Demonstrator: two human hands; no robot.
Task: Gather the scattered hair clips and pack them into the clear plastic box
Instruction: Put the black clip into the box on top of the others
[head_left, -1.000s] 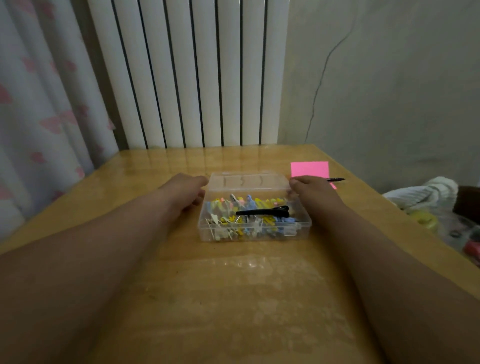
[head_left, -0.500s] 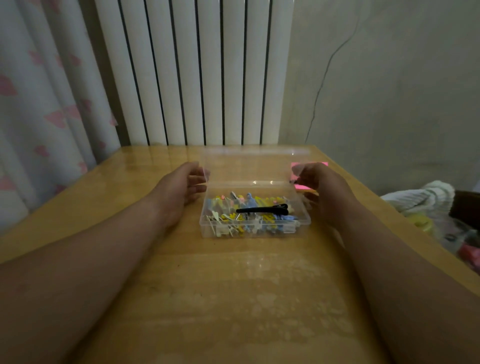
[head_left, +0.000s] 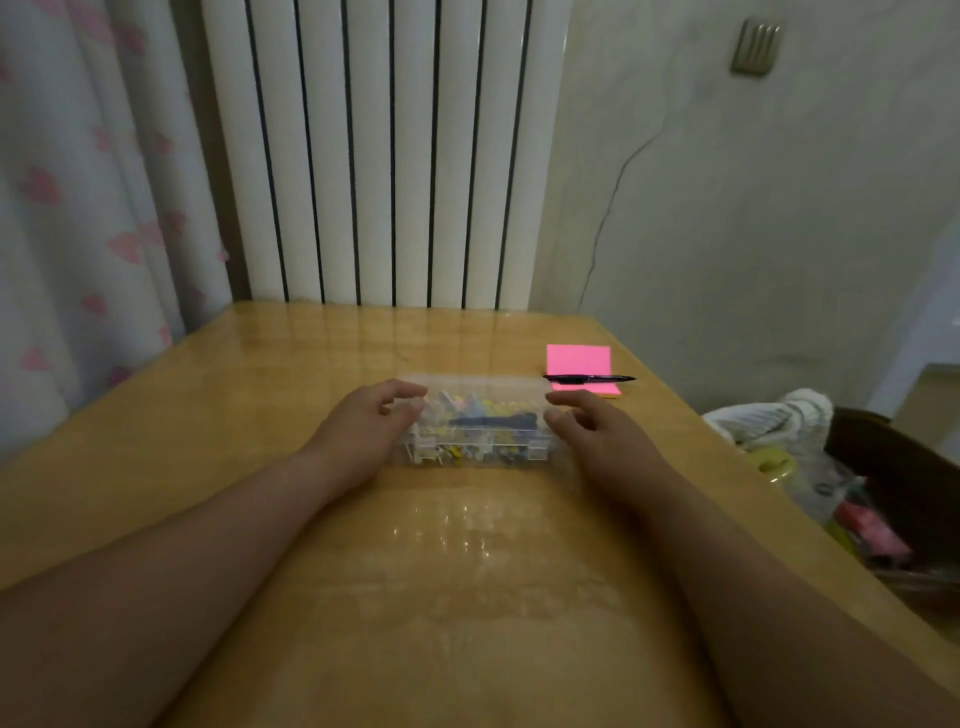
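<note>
From my feed, both bare forearms ran in from the near edge across the glossy wooden table, which showed a patch of glare in front of the box. The left hand sat at the left end of the clear plastic box, fingers loosely curled, thumb and forefinger parted with a small gap, tips at the box's upper left corner; I couldn't tell if they pressed on it or just sat against it. The right hand mirrored it at the right end, fingers half spread and relaxed, fingertips at the upper right corner; not a closed pinch, and contact was again hard to confirm through the blur. Neither hand carried anything loose. The box lay flat mid-table between the two hands, lid down as far as I could see, two small latch tabs on its near face. Inside it I saw the hair clips: a jumble of yellow, blue and pale ones with one long dark clip lying across the top. I saw no clips on the table outside the box. Just beyond the right hand lay a pink sticky-note pad with a black pen across its near part. Further back stood a white ribbed radiator, a curtain with pink hearts to its left.
</note>
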